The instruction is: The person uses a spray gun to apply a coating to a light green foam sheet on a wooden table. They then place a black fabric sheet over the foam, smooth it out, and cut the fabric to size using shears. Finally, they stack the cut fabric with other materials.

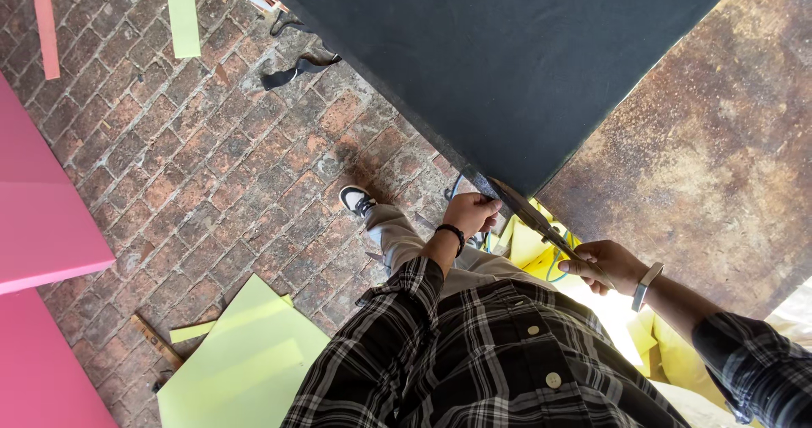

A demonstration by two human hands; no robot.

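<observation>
A large black sheet (507, 56) lies over a rusty brown table (719, 157), with its corner pointing toward me. My left hand (470, 215), a black band on its wrist, pinches that corner at the sheet's edge. My right hand (611, 266), a watch on its wrist, is closed around the handle end of a long dark blade-like tool (533, 216). The tool runs from my right hand up along the sheet's corner to my left hand. Whether it is scissors or a knife I cannot tell.
Yellow sheets (529, 246) and a blue cord hang below the table corner. On the brick floor (211, 157) lie pale green sheets (245, 360), a green strip (182, 13), pink boards (34, 200) and a black strap (292, 71). My shoe (357, 200) stands near the table.
</observation>
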